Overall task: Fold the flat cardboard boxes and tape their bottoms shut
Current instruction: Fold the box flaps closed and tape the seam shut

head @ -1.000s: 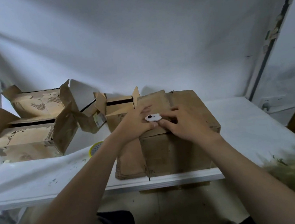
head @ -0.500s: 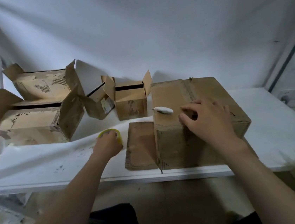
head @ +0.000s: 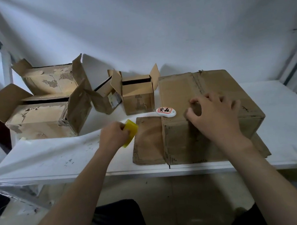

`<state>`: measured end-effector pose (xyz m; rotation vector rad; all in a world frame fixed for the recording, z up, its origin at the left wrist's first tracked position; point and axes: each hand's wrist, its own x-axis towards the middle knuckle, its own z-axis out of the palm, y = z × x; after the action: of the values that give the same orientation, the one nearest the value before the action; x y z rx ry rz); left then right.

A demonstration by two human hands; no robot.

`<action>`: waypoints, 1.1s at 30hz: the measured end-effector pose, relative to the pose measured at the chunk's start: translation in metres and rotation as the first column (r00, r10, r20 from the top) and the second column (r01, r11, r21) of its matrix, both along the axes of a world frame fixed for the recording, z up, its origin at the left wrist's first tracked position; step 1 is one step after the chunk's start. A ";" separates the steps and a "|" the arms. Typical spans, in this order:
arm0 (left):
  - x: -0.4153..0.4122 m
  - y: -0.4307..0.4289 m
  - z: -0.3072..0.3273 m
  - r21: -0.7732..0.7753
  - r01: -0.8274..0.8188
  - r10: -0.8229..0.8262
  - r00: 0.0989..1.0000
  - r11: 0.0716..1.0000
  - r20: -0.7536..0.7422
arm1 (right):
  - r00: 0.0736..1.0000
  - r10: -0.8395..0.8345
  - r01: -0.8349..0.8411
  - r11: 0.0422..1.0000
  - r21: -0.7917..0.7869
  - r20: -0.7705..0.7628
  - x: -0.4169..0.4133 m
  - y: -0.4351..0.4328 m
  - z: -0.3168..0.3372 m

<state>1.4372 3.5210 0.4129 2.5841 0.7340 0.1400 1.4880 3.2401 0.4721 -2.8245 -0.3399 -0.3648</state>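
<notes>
A folded brown cardboard box (head: 176, 90) stands upside down on the white table (head: 57, 159), with its bottom flaps closed on top. Its lower flaps lie spread flat on the table. My right hand (head: 216, 115) hovers over the box's near top edge with fingers loosely curled, holding nothing. My left hand (head: 114, 136) grips a yellow tape roll (head: 132, 132) just left of the box, lifted a little off the table. A small white oval tool (head: 165, 111) with red writing lies on the box's left top edge.
Two large open, torn boxes (head: 46, 116) are stacked at the back left. Two small open boxes (head: 137, 97) stand behind the yellow roll. A white wall closes the back. A metal frame post (head: 5, 60) rises at the left.
My left hand left the box top, reached left to the yellow tape roll and picked it up. My right hand slid right along the box top. The white tool stays on the box.
</notes>
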 end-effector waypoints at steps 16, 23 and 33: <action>0.016 -0.132 0.163 -0.502 0.470 -0.174 0.832 0.726 0.527 | 0.857 0.495 -0.412 0.493 0.766 0.142 0.006 -0.018 0.025; 0.030 -0.116 0.144 -0.169 0.545 -0.448 0.798 0.821 0.403 | 0.908 0.391 -0.337 0.460 0.821 0.153 0.014 -0.027 0.012; 0.055 -0.071 0.108 0.187 0.634 -0.647 0.762 0.750 0.012 | 0.909 0.415 -0.254 0.464 0.848 0.045 0.021 -0.027 0.008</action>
<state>1.4920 3.4502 0.5206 2.8162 -0.2434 0.0836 1.5086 3.2127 0.4799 -1.7329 -0.5060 -0.1257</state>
